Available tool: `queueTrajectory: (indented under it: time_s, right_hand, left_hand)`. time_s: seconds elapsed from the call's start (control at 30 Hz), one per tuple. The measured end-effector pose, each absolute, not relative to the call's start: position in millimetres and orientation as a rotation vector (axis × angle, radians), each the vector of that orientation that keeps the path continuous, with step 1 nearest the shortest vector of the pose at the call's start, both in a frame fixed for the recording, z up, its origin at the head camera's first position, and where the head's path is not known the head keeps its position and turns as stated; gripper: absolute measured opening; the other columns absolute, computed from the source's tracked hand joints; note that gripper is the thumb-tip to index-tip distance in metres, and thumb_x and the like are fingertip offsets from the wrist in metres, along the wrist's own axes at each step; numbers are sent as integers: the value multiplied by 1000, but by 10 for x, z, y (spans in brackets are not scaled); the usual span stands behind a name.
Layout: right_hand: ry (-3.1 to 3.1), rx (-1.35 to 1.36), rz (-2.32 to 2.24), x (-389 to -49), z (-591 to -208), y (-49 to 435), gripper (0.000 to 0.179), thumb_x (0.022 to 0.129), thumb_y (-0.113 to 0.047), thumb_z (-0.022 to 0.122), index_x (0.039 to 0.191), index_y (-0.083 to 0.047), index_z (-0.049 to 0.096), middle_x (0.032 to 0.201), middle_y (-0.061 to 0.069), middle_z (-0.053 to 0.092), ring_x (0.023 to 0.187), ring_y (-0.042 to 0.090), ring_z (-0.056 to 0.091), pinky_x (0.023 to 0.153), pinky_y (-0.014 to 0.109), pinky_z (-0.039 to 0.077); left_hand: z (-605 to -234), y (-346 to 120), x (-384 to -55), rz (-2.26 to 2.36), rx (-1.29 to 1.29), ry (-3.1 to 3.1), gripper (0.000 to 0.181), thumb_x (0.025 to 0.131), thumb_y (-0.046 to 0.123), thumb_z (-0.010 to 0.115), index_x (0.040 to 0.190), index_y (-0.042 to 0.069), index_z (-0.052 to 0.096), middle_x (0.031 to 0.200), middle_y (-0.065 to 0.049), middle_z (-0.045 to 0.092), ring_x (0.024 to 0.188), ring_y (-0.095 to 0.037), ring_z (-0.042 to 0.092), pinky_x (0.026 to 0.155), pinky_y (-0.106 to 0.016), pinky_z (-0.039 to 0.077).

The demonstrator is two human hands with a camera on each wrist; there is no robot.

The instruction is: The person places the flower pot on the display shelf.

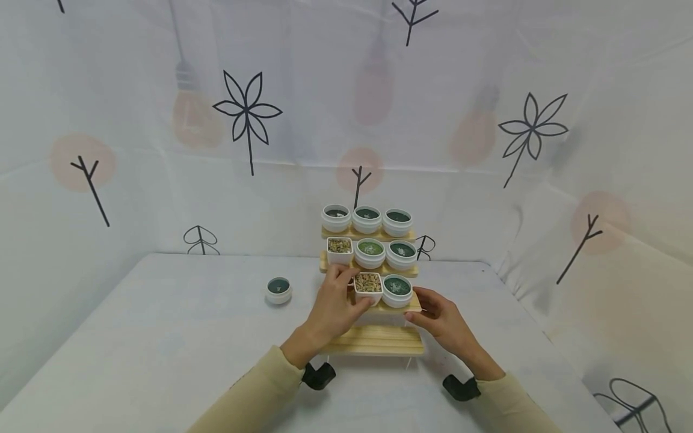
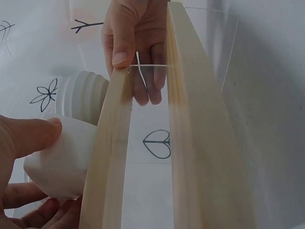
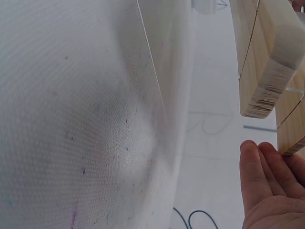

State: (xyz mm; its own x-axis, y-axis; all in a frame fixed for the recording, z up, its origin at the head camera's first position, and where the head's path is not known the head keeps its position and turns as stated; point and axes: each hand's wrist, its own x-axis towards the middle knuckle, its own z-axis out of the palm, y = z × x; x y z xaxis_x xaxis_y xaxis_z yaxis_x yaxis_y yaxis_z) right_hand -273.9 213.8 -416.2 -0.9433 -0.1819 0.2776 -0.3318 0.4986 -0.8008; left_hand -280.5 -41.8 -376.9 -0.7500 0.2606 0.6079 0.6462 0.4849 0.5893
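My left hand (image 1: 331, 308) holds a square white bowl (image 1: 368, 282) of dried, grain-like bits on a wooden tier of a stepped stand (image 1: 373, 341). In the left wrist view, its thumb lies on one side of the bowl (image 2: 66, 157) and its fingers curl below. Beside that bowl, on the same tier, sits a round white bowl (image 1: 397, 287) with dark green contents. My right hand (image 1: 446, 322) grips the right end of this tier, thumb at the front edge. Its fingers (image 3: 252, 171) reach up against the wood in the right wrist view.
Higher tiers carry more white bowls, including a square one (image 1: 339, 248) and a light green one (image 1: 370, 251). A small round bowl (image 1: 278, 290) stands apart on the white table, left of the stand. Behind hangs a patterned white cloth (image 1: 303, 120).
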Motion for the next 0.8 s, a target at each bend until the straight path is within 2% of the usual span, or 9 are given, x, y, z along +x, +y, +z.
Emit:
queueTrajectory:
  time_s: [0.37,0.6,0.8]
  right_hand:
    - [-2603,409,1400,-2741,-4153,2136,68,83,-38,74,137,-6,48,129,13,57,115,28,57,92,38,51]
    - [-2594,415,1405,-2749,-4149,2138,66,83,-36,74,136,-6,48,128,12,57,114,27,57,92,36,52]
    - [-2584,418,1415,-2750,-4156,2133,64,84,-35,73,136,-7,49,128,11,58,114,26,58,92,36,52]
  left_hand:
    - [-3769,-620,-2757,-1172,-782,-2291,60,75,25,82,124,1,57,115,-11,49,100,-25,56,82,-32,51]
    - [-3787,-851,-2725,-1144,-793,-2281,53,73,21,84,116,2,59,107,-9,51,89,-23,59,77,-30,54]
    - [-3833,-1055,-2751,-1113,-801,-2303,51,76,19,82,118,0,59,109,-14,53,92,-25,59,79,-34,55]
